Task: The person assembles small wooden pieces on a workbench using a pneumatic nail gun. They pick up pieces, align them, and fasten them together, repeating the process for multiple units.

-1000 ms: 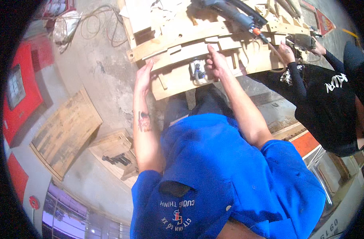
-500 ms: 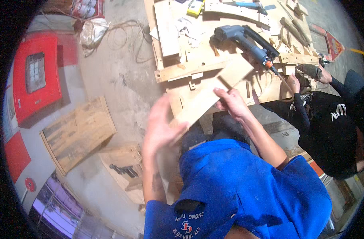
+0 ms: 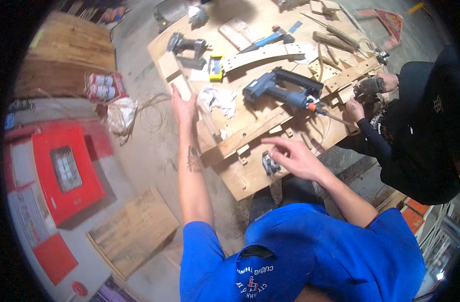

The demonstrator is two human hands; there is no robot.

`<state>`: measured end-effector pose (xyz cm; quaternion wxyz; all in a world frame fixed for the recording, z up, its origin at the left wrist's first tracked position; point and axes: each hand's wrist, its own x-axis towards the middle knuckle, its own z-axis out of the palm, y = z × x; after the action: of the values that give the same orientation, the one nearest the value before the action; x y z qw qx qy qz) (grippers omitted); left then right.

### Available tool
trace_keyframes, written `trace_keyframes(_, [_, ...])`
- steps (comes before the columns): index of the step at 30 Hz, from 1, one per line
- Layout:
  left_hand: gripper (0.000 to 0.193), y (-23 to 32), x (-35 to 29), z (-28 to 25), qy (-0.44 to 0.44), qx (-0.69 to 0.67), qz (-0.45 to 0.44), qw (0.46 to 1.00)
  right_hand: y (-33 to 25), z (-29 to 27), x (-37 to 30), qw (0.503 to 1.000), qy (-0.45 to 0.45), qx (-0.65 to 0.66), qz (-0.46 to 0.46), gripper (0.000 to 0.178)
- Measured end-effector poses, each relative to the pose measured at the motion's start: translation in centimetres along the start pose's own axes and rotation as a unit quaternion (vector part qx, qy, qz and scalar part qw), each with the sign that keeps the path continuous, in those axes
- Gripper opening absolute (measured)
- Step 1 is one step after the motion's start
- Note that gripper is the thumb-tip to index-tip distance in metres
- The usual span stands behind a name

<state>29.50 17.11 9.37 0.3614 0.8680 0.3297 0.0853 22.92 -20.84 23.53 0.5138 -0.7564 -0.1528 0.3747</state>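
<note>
Taking the middle of the view as the clock's centre, the left hand (image 3: 183,105) is between ten and eleven o'clock, closed about the near end of a pale board (image 3: 180,86). That board lies at eleven o'clock, along the left edge of the wooden surface (image 3: 247,113); whether it rests fully there cannot be told.

The right hand (image 3: 296,158) is at three o'clock, fingers loosely spread, the index finger stretched toward nine. Just beside it is a small metal fitting (image 3: 270,165); contact between the two cannot be made out.

A blue-grey nail gun (image 3: 270,89) lies at one o'clock. Toward twelve are a crumpled white rag (image 3: 219,99) and, beyond it, a yellow box (image 3: 216,68), next to a curved wooden strip (image 3: 262,56). A second power tool (image 3: 184,45) lies toward eleven, past the held board.

At two o'clock, a co-worker in dark clothing (image 3: 423,136) has hands on a dark tool (image 3: 369,86).
</note>
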Motion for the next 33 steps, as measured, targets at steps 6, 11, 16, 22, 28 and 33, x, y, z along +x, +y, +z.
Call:
trace_keyframes(6, [0.097,-0.3,2.7,3.2,-0.008,0.086,0.001,0.996,-2.2,-6.8,5.3,0.969,0.185,-0.073,-0.149,0.036])
trace_keyframes(11, [0.062,3.7,-4.8,0.9,0.118,0.113,0.037,0.986,-4.4,-10.0,11.5,0.967,0.174,-0.025,-0.187,0.036])
trace_keyframes(16, [0.054,2.4,-26.0,-1.3,0.168,0.138,0.084,0.972,-2.3,-4.9,13.5,0.99,0.092,-0.012,-0.11,0.035])
trace_keyframes(22, [0.057,-11.9,-51.5,-6.2,-0.058,0.072,-0.461,0.883,1.1,4.3,10.6,0.983,-0.094,-0.09,-0.128,0.034])
trace_keyframes(28, [0.066,-30.9,-68.7,-12.6,0.01,-0.051,-0.776,0.628,1.0,17.9,4.4,0.958,-0.156,-0.216,-0.109,0.035])
trace_keyframes(33, [0.07,-56.4,-72.9,-16.2,0.224,-0.033,-0.79,0.57,5.3,32.7,-3.0,0.93,-0.159,-0.331,0.02,0.041])
